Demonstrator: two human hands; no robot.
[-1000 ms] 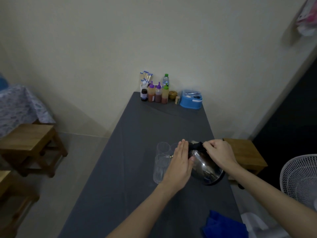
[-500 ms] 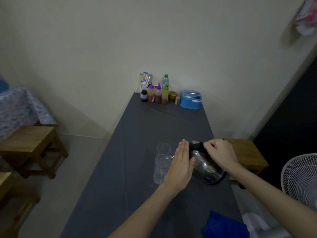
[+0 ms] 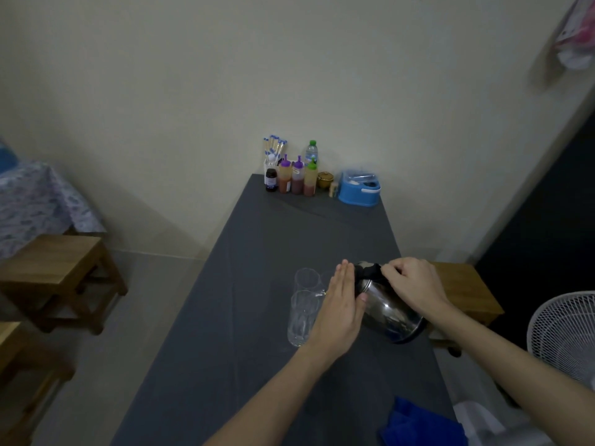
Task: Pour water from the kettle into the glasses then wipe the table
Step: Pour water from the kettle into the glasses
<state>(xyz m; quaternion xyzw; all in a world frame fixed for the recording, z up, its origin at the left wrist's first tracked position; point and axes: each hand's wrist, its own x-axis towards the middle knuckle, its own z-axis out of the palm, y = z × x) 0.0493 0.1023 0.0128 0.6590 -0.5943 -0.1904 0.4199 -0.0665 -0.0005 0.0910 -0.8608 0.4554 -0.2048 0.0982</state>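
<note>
A shiny steel kettle point(image 3: 388, 312) with a black handle is tilted to the left over a near clear glass point(image 3: 301, 317). A second clear glass point(image 3: 306, 278) stands just behind the near one. My right hand point(image 3: 410, 281) is shut on the kettle's black handle. Fingers straight and together, my left hand point(image 3: 341, 309) lies flat against the kettle's left side, hiding the spout. A blue cloth point(image 3: 418, 424) lies on the grey table point(image 3: 251, 300) near its front right corner.
Sauce bottles point(image 3: 296, 175), a water bottle point(image 3: 311, 151) and a blue container point(image 3: 360, 187) stand at the table's far end by the wall. Wooden stools sit left point(image 3: 58, 275) and right point(image 3: 463, 292). A white fan point(image 3: 566, 336) is at the right.
Both hands and the kettle hold almost the same pose; the view has shifted very slightly.
</note>
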